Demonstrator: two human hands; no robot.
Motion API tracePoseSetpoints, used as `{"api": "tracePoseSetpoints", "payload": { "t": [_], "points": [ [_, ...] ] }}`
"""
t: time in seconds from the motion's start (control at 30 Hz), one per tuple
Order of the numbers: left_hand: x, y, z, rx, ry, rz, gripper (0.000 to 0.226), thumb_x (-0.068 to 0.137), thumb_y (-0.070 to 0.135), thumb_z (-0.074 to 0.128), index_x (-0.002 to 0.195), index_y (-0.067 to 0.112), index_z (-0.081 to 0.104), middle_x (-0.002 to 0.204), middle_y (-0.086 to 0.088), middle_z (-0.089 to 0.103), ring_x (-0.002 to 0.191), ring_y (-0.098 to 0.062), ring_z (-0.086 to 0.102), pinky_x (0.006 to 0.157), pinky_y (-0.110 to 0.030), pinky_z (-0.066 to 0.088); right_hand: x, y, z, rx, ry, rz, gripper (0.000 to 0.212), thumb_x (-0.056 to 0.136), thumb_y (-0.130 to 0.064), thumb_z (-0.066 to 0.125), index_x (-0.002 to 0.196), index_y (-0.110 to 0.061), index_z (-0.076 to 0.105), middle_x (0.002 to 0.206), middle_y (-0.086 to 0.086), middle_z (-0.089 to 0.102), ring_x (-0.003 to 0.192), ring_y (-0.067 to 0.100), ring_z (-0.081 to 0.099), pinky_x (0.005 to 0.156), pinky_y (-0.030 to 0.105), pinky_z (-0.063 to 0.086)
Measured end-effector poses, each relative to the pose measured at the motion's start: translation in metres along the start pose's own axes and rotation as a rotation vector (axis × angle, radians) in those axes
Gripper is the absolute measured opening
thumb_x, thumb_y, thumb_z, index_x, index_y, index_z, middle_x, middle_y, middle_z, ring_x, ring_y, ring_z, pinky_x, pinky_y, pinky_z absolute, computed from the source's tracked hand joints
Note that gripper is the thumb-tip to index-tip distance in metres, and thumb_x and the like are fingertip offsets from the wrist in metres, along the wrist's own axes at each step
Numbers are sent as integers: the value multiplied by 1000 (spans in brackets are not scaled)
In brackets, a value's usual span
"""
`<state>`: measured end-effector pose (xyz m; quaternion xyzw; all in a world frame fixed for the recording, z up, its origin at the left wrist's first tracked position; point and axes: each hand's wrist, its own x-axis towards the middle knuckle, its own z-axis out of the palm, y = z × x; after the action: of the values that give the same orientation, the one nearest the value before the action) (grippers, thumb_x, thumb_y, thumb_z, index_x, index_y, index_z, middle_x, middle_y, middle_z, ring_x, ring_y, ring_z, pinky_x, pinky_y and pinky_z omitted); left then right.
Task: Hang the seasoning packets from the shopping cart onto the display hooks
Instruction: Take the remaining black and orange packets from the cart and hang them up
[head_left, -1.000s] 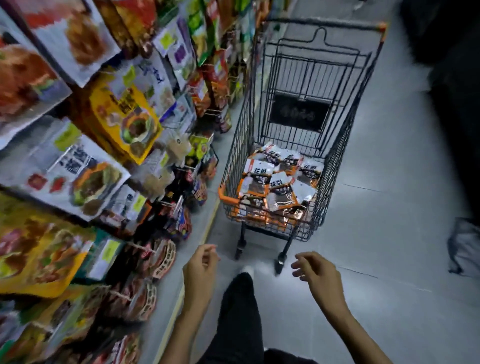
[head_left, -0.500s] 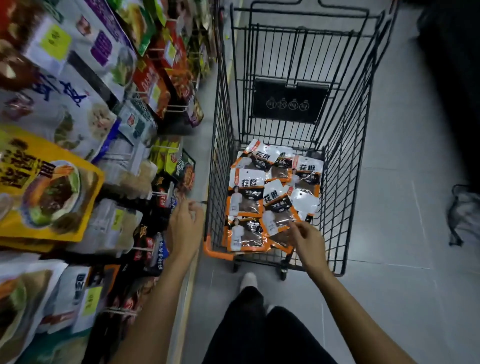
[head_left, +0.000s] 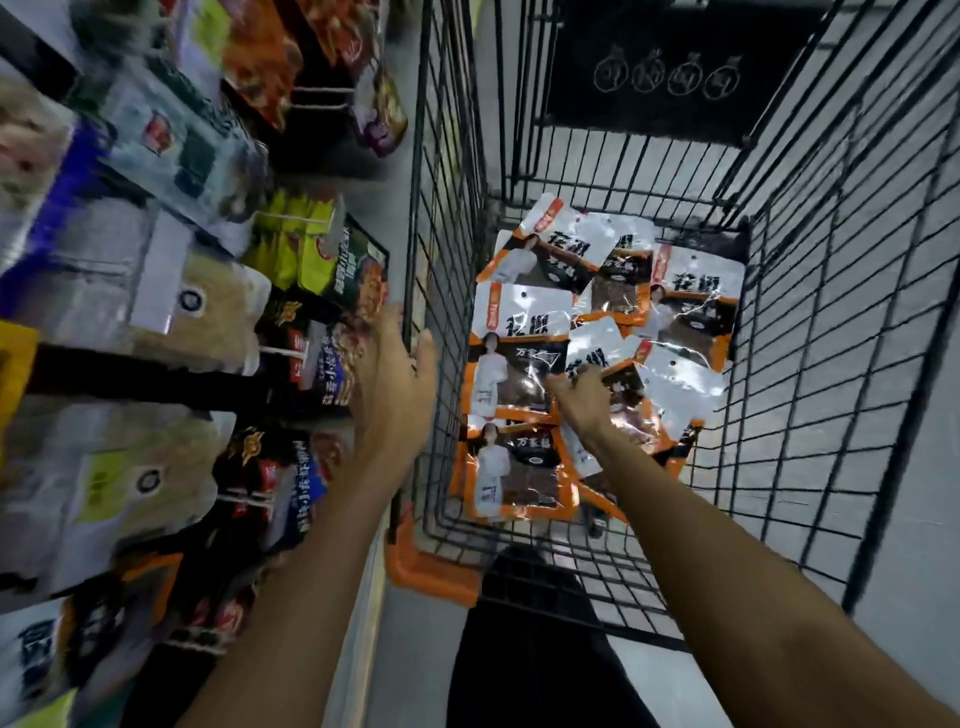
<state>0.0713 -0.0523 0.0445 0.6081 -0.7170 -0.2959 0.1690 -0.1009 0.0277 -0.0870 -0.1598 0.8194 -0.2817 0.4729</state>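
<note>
Several white, orange and black seasoning packets (head_left: 519, 322) lie overlapping on the floor of a black wire shopping cart (head_left: 831, 312). My right hand (head_left: 584, 402) reaches down into the cart and rests on the middle packets; its fingertips are hidden, so a grip cannot be made out. My left hand (head_left: 395, 379) is outside the cart against its left wire wall, fingers spread, holding nothing. To the left, display hooks (head_left: 291, 221) stick out from the shelf with other packets hanging on them.
The shelf wall of hanging bags (head_left: 156, 312) fills the left side, blurred. An orange corner bumper (head_left: 426, 566) sits on the cart's near left corner. A black sign panel (head_left: 670, 73) covers the cart's far end. My dark-trousered leg (head_left: 530, 649) is below the cart.
I have moved closer and leaned over the cart. My right hand went from the cart's near edge down onto the packets. My left hand rose along the cart's left side.
</note>
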Motion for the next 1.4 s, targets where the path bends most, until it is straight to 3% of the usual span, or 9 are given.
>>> {"api": "tracePoseSetpoints", "payload": {
  "t": [0.13,0.33,0.53,0.67,0.83,0.93,1.07,1.23,1.4],
  "points": [
    [2,2,3,3,41,63,33,102,19,37,129,4,48,104,-14,61,90,-29,57,76,-46,49,21,0,21,20,112,39,55,91,-21,66,131,6,40,120,23,59,106,31,59,98,49,47],
    [2,-1,3,-27,29,112,28,103,17,36,122,4,52,91,-8,59,75,-21,53,63,-29,43,29,0,34,110,106,130,34,88,-24,69,112,1,64,111,18,69,102,31,65,94,46,51],
    [2,-2,-4,-73,-44,143,23,102,16,38,116,7,54,75,0,50,59,-9,43,54,-25,31,4,-7,14,301,92,64,25,96,-14,56,116,0,59,114,18,66,105,32,64,94,49,52],
    [-1,11,-20,3,13,80,31,101,17,44,128,6,52,103,-8,62,85,-15,55,72,-23,39,-36,-20,-38,447,89,-32,17,96,-17,57,108,-5,62,106,17,69,94,23,69,76,35,59],
    [-13,59,-17,69,192,402,31,94,14,54,121,-1,57,117,-16,62,109,-27,59,91,-30,45,-102,-43,-100,681,-44,-63,20,83,-28,66,98,-16,65,103,12,73,97,29,70,81,43,57],
    [-24,86,-1,-278,-180,106,48,88,39,64,129,17,50,120,7,58,110,-4,54,89,-13,43,-128,-49,-115,813,-160,-28,32,83,-25,63,111,-8,60,107,18,70,98,31,69,79,42,57],
    [-28,79,18,-672,-539,-365,62,67,47,74,119,17,60,112,-5,69,105,-22,66,93,-45,53,-136,-50,-113,838,-223,-11,23,88,-18,61,106,-4,61,100,16,71,89,26,70,74,33,60],
    [-23,52,36,-749,-594,-499,40,66,31,78,99,13,65,85,-3,76,81,-21,72,63,-31,58,-114,-25,-97,674,-160,26,20,94,-20,58,106,-4,63,99,13,70,92,26,68,82,39,57],
    [-7,26,51,-530,-320,-441,20,82,20,74,75,18,56,74,-6,69,73,-15,69,62,-33,57,-65,24,-93,242,199,5,26,96,-16,58,117,0,58,113,16,65,106,27,62,88,31,50]
  ]
}}
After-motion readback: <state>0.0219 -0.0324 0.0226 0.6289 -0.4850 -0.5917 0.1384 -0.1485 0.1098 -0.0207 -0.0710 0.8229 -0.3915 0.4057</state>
